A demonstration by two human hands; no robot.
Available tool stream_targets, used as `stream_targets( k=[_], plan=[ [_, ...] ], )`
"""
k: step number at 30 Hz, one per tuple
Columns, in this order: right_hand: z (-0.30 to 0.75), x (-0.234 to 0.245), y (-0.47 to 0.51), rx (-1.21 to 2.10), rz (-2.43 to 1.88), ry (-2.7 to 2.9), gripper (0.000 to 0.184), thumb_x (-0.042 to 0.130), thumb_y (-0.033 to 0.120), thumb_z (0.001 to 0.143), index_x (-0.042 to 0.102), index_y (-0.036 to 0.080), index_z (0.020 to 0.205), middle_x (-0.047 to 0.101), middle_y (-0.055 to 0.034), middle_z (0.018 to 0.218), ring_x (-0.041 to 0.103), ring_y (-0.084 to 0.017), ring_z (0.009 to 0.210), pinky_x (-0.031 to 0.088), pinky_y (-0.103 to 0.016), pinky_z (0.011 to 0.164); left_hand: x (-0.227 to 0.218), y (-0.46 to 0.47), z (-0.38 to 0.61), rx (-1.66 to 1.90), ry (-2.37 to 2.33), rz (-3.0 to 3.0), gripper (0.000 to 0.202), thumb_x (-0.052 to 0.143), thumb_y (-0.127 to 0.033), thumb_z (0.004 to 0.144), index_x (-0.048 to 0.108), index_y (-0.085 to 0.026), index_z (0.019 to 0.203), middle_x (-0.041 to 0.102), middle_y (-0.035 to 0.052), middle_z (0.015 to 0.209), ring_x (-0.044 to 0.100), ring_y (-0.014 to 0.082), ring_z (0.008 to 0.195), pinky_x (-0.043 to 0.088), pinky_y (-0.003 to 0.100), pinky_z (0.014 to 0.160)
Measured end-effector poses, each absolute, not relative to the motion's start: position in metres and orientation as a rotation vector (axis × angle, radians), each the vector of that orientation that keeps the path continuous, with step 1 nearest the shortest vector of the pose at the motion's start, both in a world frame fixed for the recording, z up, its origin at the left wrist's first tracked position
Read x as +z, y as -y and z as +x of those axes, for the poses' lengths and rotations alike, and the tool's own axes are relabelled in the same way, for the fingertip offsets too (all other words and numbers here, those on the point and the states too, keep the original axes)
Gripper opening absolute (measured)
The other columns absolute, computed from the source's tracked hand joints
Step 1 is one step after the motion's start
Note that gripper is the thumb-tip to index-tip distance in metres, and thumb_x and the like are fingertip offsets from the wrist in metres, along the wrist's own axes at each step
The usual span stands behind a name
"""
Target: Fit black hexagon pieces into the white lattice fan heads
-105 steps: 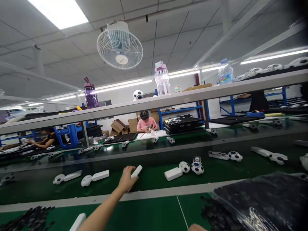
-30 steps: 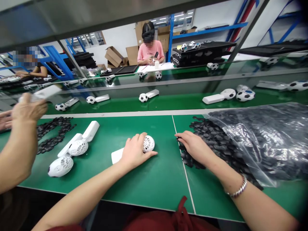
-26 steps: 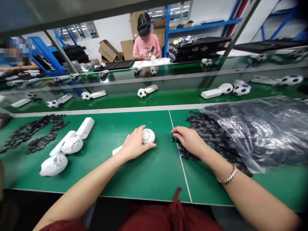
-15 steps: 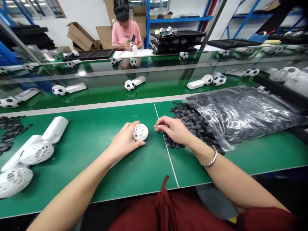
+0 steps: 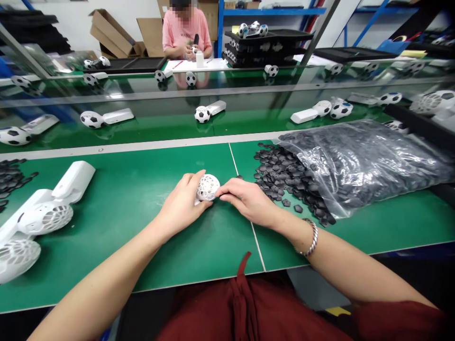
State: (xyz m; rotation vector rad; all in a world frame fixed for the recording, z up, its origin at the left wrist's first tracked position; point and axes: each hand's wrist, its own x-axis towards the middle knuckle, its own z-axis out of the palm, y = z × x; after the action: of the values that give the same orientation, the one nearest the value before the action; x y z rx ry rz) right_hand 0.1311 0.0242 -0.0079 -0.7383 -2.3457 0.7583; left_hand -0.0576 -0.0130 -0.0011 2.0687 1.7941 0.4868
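Cupping the white lattice ball (image 5: 208, 186) on the green tabletop (image 5: 135, 199), the left hand (image 5: 183, 204) curls its grip round the near side. The right hand (image 5: 249, 202) has its grip pressed together at the ball's right edge; whether it pinches anything I cannot tell. The ball looks light, hollow, stiff and prone to rolling, so it is best held across the shell.

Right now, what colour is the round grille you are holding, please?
White grille, clearest in head view.
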Motion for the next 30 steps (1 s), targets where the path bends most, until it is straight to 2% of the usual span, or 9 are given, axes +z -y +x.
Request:
stream_targets(
  k=[4,9,13,18,24,30],
  plan=[
    [0.132,-0.004,-0.023,0.874,-0.866,2.289,0.008,0.050,0.017,0.085,0.057,0.018,0.088,0.064,-0.0005,0.085,0.058,-0.012,0.077,0.045,-0.024,0.071,-0.001,0.014,-0.058,0.492,-1.788,2.077,0.067,0.058,-0.034,0.075,0.030,-0.017,0.134,0.044,0.0099,0.123,0.046,0.0246,0.113,0.040,0.038,0.095],
    [0.129,-0.005,-0.020,0.856,-0.761,2.208,0.004,0.054,0.018,0.082,0.058,0.017,0.081,0.060,-0.0020,0.082,0.055,-0.012,0.078,0.044,-0.025,0.073,0.001,0.015,-0.058,0.490,-1.808,2.057,0.067,0.057,-0.036,0.075,0.030,-0.018,0.134,0.043,0.0103,0.123,0.048,0.0257,0.109,0.043,0.040,0.091],
    [0.123,-0.012,-0.019,0.959,-0.779,2.133,0.004,0.055,0.018,0.082,0.058,0.017,0.081,0.061,0.0000,0.078,0.054,-0.011,0.071,0.044,-0.024,0.069,0.004,0.016,-0.056,0.481,-1.804,2.061,0.065,0.056,-0.038,0.076,0.031,-0.018,0.134,0.044,0.0103,0.123,0.049,0.0260,0.109,0.044,0.040,0.089],
    [0.118,-0.019,-0.021,0.874,-0.792,2.087,0.002,0.061,0.019,0.078,0.061,0.018,0.077,0.057,-0.0004,0.080,0.053,-0.013,0.082,0.042,-0.028,0.079,0.003,0.016,-0.058,0.498,-1.747,2.049,0.066,0.056,-0.044,0.075,0.035,-0.018,0.132,0.046,0.0092,0.123,0.048,0.0247,0.111,0.042,0.038,0.091],
    [0.117,-0.021,-0.023,0.911,-0.798,2.080,0.003,0.062,0.018,0.076,0.060,0.018,0.075,0.052,-0.0005,0.080,0.051,-0.013,0.082,0.042,-0.028,0.077,0.001,0.013,-0.061,0.522,-1.735,2.056,0.063,0.058,-0.043,0.074,0.038,-0.019,0.130,0.048,0.0085,0.121,0.051,0.0245,0.107,0.042,0.038,0.089],
    [0.116,-0.021,-0.025,0.981,-0.848,2.027,0.008,0.064,0.019,0.074,0.057,0.017,0.075,0.048,-0.0013,0.084,0.050,-0.012,0.079,0.043,-0.026,0.072,0.005,0.011,-0.062,0.545,-1.691,2.073,0.061,0.061,-0.044,0.072,0.045,-0.019,0.126,0.053,0.0069,0.110,0.054,0.0228,0.096,0.045,0.035,0.080]
  ],
)
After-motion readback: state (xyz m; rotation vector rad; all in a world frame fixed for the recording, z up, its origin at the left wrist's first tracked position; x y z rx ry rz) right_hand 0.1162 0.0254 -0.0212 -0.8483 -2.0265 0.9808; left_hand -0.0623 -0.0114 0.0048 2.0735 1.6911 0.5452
